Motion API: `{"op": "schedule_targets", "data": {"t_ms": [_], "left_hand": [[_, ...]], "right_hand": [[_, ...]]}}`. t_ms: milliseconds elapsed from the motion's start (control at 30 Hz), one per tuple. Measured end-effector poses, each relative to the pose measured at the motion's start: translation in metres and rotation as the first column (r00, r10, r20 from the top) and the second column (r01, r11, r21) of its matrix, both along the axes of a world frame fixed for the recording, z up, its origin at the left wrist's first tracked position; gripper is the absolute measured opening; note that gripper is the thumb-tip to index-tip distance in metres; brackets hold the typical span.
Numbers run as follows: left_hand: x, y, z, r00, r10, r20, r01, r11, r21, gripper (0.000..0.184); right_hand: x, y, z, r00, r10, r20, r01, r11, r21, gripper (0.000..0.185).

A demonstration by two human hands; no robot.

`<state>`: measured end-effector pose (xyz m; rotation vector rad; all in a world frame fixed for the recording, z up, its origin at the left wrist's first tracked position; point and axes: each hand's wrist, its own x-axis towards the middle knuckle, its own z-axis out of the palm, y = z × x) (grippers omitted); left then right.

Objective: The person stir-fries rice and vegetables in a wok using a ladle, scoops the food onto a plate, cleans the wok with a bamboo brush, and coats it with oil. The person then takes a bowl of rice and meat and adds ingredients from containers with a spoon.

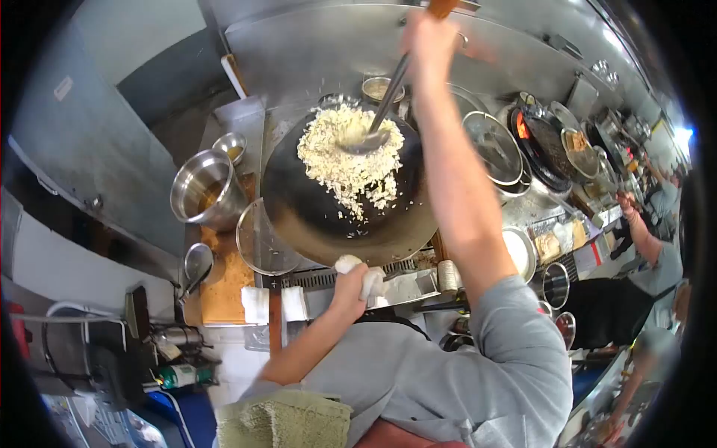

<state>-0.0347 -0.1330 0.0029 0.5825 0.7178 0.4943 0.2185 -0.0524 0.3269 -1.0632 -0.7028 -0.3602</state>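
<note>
Item, one wok: largest thing in my feed, dark inside, set at the middle of the stove. I take its wide, sloping wall to be there for keeping loose bits in.

Item, one heap of pale chopped food: in the wok, mostly on the far side, a few crumbs trailing near.

Item, one ladle: bowl down in the heap, handle rising to the far right. The right hand grasps it close to its wooden end, fingers wrapped round, probably for reach and distance from the heat.

Item, one strainer: just left of the wok's near side, handle pointing near, presumably for easy pickup (whether it touches the wok, I cannot tell from here).

Item, one metal pot: left of the wok, liquid inside, likely parked within reach.

Item, one small bowl: beyond the pot, also left.

Item, one white cloth: smallest entry, bunched in the left hand, which clenches it at the wok's near rim; I judge it a guard against hot metal while steadying.
</note>
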Motion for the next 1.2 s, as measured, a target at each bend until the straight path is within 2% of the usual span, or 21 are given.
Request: {"op": "schedule_targets", "data": {"t_ms": [100, 167, 200, 233, 267, 300, 333, 500, 567, 600, 633, 667, 700, 767, 800, 900, 1000, 1100, 1133, 1167, 1200], "left_hand": [[0.014, 0.048, 0.027, 0.998, -0.037, 0.05, 0.04, 0.997, -0.061, 0.017], [0.044, 0.094, 0.003, 0.994, -0.036, 0.099, 0.037, 0.999, -0.009, 0.018], [0.055, 0.115, -0.017, 0.993, -0.077, 0.09, 0.077, 0.997, 0.006, 0.016], [0.059, 0.129, -0.031, 0.99, -0.119, 0.076, 0.118, 0.993, 0.023, 0.015], [0.061, 0.125, -0.022, 0.997, -0.076, -0.025, 0.076, 0.997, -0.001, 0.015], [0.058, 0.123, -0.016, 0.991, -0.118, -0.07, 0.116, 0.993, -0.021, 0.015], [0.054, 0.124, -0.011, 0.981, -0.16, -0.114, 0.156, 0.987, -0.039, 0.016], [0.047, 0.126, 0.0, 0.928, -0.318, -0.193, 0.304, 0.948, -0.098, 0.022], [0.048, 0.13, 0.004, 0.924, -0.319, -0.21, 0.306, 0.948, -0.09, 0.023], [0.047, 0.127, 0.005, 0.924, -0.311, -0.222, 0.298, 0.95, -0.09, 0.023], [0.046, 0.122, 0.004, 0.92, -0.311, -0.238, 0.297, 0.95, -0.093, 0.022], [0.048, 0.122, 0.002, 0.935, -0.26, -0.243, 0.242, 0.965, -0.099, 0.022], [0.049, 0.123, 0.006, 0.926, -0.284, -0.249, 0.27, 0.959, -0.09, 0.022], [0.047, 0.123, 0.009, 0.916, -0.314, -0.251, 0.304, 0.95, -0.078, 0.021], [0.049, 0.123, 0.004, 0.931, -0.276, -0.239, 0.263, 0.961, -0.087, 0.02], [0.049, 0.125, 0.005, 0.917, -0.313, -0.247, 0.3, 0.95, -0.091, 0.017], [0.05, 0.123, 0.01, 0.927, -0.285, -0.246, 0.263, 0.958, -0.119, 0.015], [0.05, 0.13, -0.002, 0.924, -0.339, -0.175, 0.323, 0.94, -0.112, 0.013], [0.049, 0.129, 0.002, 0.924, -0.341, -0.175, 0.325, 0.939, -0.117, 0.011], [0.051, 0.131, 0.003, 0.928, -0.332, -0.169, 0.315, 0.942, -0.121, 0.011], [0.049, 0.128, 0.001, 0.929, -0.329, -0.168, 0.309, 0.942, -0.133, 0.011]], "right_hand": [[-0.029, -0.026, 0.053, 0.972, 0.233, -0.011, -0.232, 0.971, 0.056, 0.021], [-0.039, -0.039, 0.046, 0.855, 0.514, 0.067, -0.518, 0.848, 0.109, 0.029], [-0.041, -0.033, 0.024, 0.881, 0.461, 0.105, -0.471, 0.874, 0.123, 0.026], [-0.046, -0.023, -0.004, 0.908, 0.417, 0.042, -0.418, 0.899, 0.129, 0.025], [-0.049, -0.011, -0.04, 0.93, 0.367, -0.026, -0.36, 0.924, 0.129, 0.024], [-0.035, 0.013, -0.09, 0.974, 0.227, 0.021, -0.226, 0.974, -0.034, 0.021], [-0.022, 0.03, -0.123, 0.889, 0.432, -0.152, -0.441, 0.897, -0.028, 0.023], [-0.019, -0.01, -0.065, 0.929, 0.342, -0.143, -0.362, 0.92, -0.149, 0.023], [-0.011, -0.009, -0.106, 0.954, 0.275, -0.122, -0.294, 0.94, -0.173, 0.024], [-0.001, 0.005, -0.12, 0.912, 0.384, -0.148, -0.397, 0.915, -0.069, 0.025], [0.019, 0.022, -0.121, 0.941, 0.3, -0.156, -0.325, 0.929, -0.179, 0.025], [0.022, 0.025, -0.11, 0.927, 0.341, -0.153, -0.358, 0.928, -0.101, 0.024], [0.024, 0.03, -0.084, 0.912, 0.39, -0.123, -0.395, 0.919, -0.015, 0.024], [0.021, 0.02, -0.044, 0.935, 0.347, -0.067, -0.344, 0.938, 0.051, 0.023], [0.026, 0.018, -0.044, 0.92, 0.382, -0.089, -0.377, 0.924, 0.068, 0.022], [0.036, 0.067, -0.108, 0.912, 0.327, -0.245, -0.319, 0.945, 0.075, 0.024], [0.029, 0.08, -0.076, 0.842, 0.466, -0.272, -0.48, 0.877, 0.017, 0.03], [-0.02, 0.026, -0.051, 0.819, 0.543, -0.185, -0.554, 0.833, -0.009, 0.03], [-0.035, 0.023, -0.074, 0.877, 0.449, -0.17, -0.45, 0.892, 0.034, 0.029], [-0.039, 0.034, -0.105, 0.88, 0.429, -0.203, -0.445, 0.894, -0.041, 0.026], [-0.021, 0.044, -0.122, 0.867, 0.45, -0.216, -0.462, 0.887, -0.009, 0.026]]}}
